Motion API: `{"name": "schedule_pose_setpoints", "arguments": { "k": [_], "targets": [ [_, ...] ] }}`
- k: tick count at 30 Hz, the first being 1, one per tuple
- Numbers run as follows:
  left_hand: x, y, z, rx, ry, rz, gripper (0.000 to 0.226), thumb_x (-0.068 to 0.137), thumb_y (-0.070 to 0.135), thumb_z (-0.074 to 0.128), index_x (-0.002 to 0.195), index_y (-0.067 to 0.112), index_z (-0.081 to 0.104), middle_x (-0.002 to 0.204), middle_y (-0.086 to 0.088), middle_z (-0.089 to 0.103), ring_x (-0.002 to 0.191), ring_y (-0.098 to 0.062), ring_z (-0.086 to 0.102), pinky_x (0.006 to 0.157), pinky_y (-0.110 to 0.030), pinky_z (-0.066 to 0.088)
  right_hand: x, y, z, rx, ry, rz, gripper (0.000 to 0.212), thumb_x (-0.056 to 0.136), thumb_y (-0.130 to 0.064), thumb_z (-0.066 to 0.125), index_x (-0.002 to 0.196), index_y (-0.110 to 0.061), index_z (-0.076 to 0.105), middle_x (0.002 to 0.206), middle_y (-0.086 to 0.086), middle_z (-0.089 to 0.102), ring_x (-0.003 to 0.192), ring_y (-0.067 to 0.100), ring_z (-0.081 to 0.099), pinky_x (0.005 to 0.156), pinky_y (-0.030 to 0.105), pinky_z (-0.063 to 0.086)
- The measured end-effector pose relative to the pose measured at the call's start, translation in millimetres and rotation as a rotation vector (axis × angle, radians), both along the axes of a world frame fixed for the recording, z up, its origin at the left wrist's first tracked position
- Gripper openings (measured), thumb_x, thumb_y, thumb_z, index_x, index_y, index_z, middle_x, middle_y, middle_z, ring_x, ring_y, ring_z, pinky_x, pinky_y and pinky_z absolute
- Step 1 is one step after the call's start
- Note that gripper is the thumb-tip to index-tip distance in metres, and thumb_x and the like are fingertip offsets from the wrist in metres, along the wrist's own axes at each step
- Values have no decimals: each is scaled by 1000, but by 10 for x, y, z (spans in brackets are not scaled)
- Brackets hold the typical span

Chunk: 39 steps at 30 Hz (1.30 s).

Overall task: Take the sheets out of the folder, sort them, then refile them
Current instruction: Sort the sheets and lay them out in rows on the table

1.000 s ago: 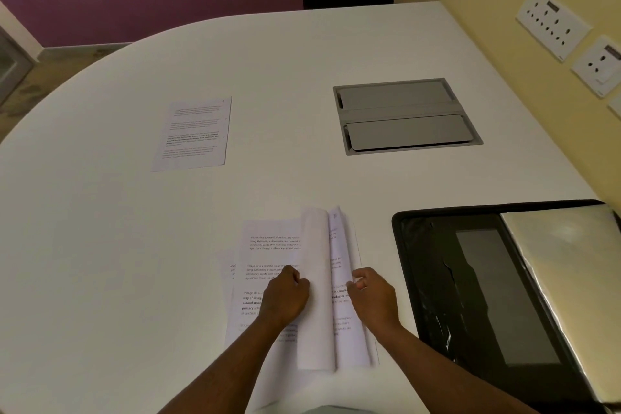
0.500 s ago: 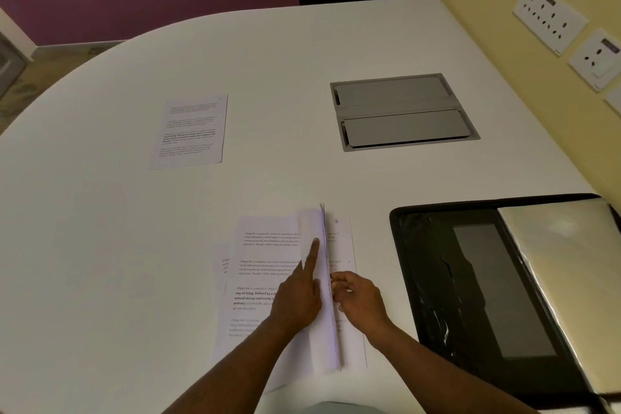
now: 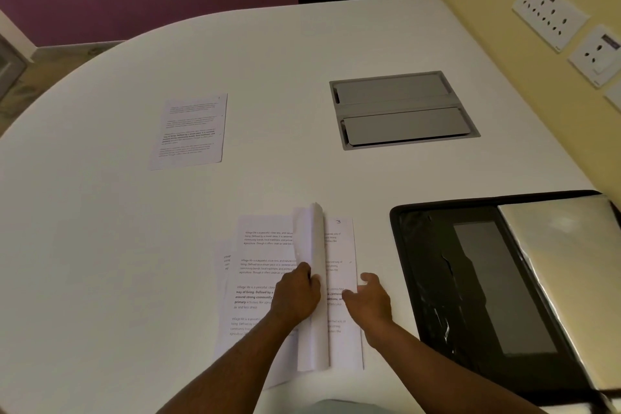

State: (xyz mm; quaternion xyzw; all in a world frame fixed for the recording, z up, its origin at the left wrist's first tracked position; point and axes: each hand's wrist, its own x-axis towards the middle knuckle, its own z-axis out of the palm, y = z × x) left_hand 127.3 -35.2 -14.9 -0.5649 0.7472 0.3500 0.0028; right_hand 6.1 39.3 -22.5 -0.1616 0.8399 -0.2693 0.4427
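White printed paper stack (image 3: 262,279) at 6 o'clock: lifted upper sheets (image 3: 314,279) being gripped by left hand (image 3: 295,296); right hand (image 3: 369,304) being held loosely spread beside stack; black open folder (image 3: 470,296) at 4 o'clock.

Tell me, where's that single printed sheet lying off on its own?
In the head view, the lone sheet lies flat on the white table, far left, beyond the stack under the hands and left of the grey hatch.
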Motion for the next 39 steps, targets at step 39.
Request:
{"name": "schedule_pose_setpoints", "arguments": {
  "k": [39],
  "targets": [
    [119, -97, -76, 80, 182, 307, 47, 90, 50, 58, 64, 18, 37, 58, 1, 45, 56, -14, 44, 55, -28, 35, -45, 76, -104, -327, 376, 183, 45, 91, -28, 65, 131, -18, 49, 122, -5, 52, 107, 12, 55, 88, 26, 53]
  ]
}}
